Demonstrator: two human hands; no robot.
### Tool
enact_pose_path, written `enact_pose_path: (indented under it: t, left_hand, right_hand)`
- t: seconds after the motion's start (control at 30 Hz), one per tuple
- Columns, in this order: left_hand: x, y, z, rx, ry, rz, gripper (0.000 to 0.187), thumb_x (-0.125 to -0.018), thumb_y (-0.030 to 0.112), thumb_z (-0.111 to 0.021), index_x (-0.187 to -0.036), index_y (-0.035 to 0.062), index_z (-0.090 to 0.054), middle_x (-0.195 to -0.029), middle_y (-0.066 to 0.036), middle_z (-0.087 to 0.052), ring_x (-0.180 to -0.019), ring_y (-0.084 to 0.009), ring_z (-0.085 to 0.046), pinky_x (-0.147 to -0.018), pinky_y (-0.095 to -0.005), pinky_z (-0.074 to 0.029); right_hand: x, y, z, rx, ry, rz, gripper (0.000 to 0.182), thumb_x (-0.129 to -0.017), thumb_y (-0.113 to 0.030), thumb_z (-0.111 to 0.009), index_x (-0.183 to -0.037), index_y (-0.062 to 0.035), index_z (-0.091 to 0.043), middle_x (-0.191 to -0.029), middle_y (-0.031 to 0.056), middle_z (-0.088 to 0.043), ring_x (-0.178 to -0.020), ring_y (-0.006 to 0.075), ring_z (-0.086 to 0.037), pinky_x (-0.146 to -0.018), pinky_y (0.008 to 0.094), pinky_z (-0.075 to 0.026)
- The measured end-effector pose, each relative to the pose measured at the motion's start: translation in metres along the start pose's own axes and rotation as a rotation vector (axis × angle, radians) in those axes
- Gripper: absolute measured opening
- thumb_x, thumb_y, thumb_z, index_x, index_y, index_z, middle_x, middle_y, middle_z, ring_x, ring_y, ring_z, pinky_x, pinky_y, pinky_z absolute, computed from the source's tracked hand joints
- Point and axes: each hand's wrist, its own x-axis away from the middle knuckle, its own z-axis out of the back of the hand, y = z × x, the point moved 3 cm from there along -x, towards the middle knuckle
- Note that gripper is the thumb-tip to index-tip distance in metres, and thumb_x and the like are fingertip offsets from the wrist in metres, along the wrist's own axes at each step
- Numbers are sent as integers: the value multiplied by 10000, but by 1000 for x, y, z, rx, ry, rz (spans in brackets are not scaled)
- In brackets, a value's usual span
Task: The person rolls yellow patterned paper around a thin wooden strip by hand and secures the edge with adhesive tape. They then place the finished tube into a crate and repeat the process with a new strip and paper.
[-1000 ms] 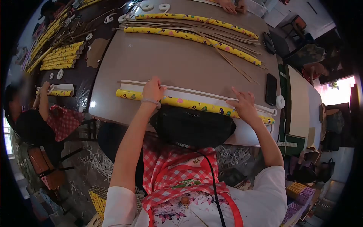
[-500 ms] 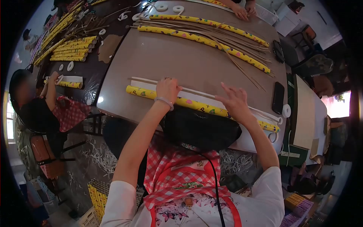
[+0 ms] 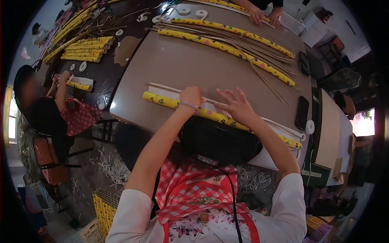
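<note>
A yellow patterned paper (image 3: 156,97), partly rolled into a long tube with its white underside showing, lies across the table in front of me. A narrow white strip (image 3: 279,125) runs along its far edge and ends in a small roll at the right. My left hand (image 3: 191,97) is closed with bent fingers, pressed down on the paper's far edge near the middle. To its right, my right hand (image 3: 237,107) hovers over the paper with fingers spread apart. Its thumb and fingertips are close to the white strip.
Two finished yellow tubes (image 3: 227,47) and loose brown strips (image 3: 267,79) lie farther back. A phone (image 3: 302,112) and a tape roll (image 3: 309,127) sit at the right edge. A co-worker's hands (image 3: 265,17) are at the far side; another person (image 3: 52,109) works at left.
My left hand has slid rightward along the paper, closer to my right hand. My right hand has shifted left with its fingers spread. The whole view has shifted slightly.
</note>
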Motion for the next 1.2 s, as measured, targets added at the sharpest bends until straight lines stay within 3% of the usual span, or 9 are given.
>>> enact_pose_path:
  t: [0.13, 0.33, 0.43, 0.5, 0.83, 0.93, 1.07, 1.13, 1.2]
  left_hand:
    - [1, -1, 7, 49, -12, 35, 260, -661, 349, -776, -789, 134, -705, -883, -107, -672, -887, -277, -646, -760, -393, -513]
    - [4, -5, 13, 140, -72, 9, 222, -663, 335, -774, -741, 142, -694, -891, -87, -671, -885, -269, -639, -758, -382, -512]
    - [6, -7, 14, 115, -43, -41, 209, -694, 315, -747, -718, 119, -679, -876, -96, -667, -869, -277, -634, -757, -396, -509]
    - [8, -8, 13, 6, 38, -89, 194, -737, 294, -709, -740, 103, -672, -860, -109, -661, -870, -281, -624, -740, -408, -506]
    - [45, 21, 37, 143, 85, -247, 177, -793, 212, -643, -840, 42, -652, -868, -133, -644, -860, -310, -607, -746, -399, -481]
    - [51, 74, 31, 312, -10, -485, 173, -804, 184, -623, -844, 17, -641, -845, -144, -641, -820, -336, -606, -725, -414, -485]
    - [43, 149, -10, 268, -260, -493, 160, -816, 183, -628, -859, 34, -671, -878, -179, -660, -852, -340, -633, -761, -411, -508]
    - [34, 179, -24, 181, -277, -424, 171, -813, 192, -641, -870, 34, -677, -892, -188, -660, -874, -337, -635, -768, -405, -512]
    - [27, 189, -32, 93, -298, -359, 182, -810, 200, -654, -880, 34, -682, -905, -198, -661, -897, -335, -637, -776, -398, -516]
  right_hand:
    - [10, 12, 17, -29, -47, 74, 348, -802, -142, -567, -1099, -312, -630, -1453, 29, -329, -1272, 218, -386, -1082, 505, -151]
    - [82, 29, 45, -123, -167, -159, 286, -758, -75, -609, -981, -232, -695, -1419, 41, -371, -1266, 224, -383, -1081, 503, -160]
    - [122, 37, 57, -121, -58, -411, 299, -758, -66, -612, -1006, -211, -695, -1314, 60, -475, -1193, 237, -446, -1044, 482, -217]
    - [153, 46, 60, -208, 108, -647, 208, -783, -74, -597, -955, -155, -683, -1130, 64, -572, -1089, 243, -500, -981, 443, -276]
    - [181, 46, 43, -248, 312, -739, 108, -811, -163, -624, -887, -105, -673, -939, 47, -612, -940, 210, -548, -862, 382, -330]
    - [177, 57, 41, -321, 348, -830, 114, -830, -175, -613, -894, -103, -673, -917, 51, -629, -932, 219, -555, -825, 383, -345]
    - [178, 71, 31, -435, 265, -914, 153, -852, -218, -587, -861, -98, -681, -891, 60, -632, -919, 237, -552, -800, 388, -357]
    - [177, 78, 21, -439, -70, -926, 211, -864, -267, -575, -901, -91, -685, -841, 66, -625, -884, 254, -549, -817, 393, -355]
    - [178, 81, 15, -432, -66, -898, 235, -853, -300, -581, -876, -92, -685, -836, 73, -610, -882, 259, -542, -814, 394, -354]
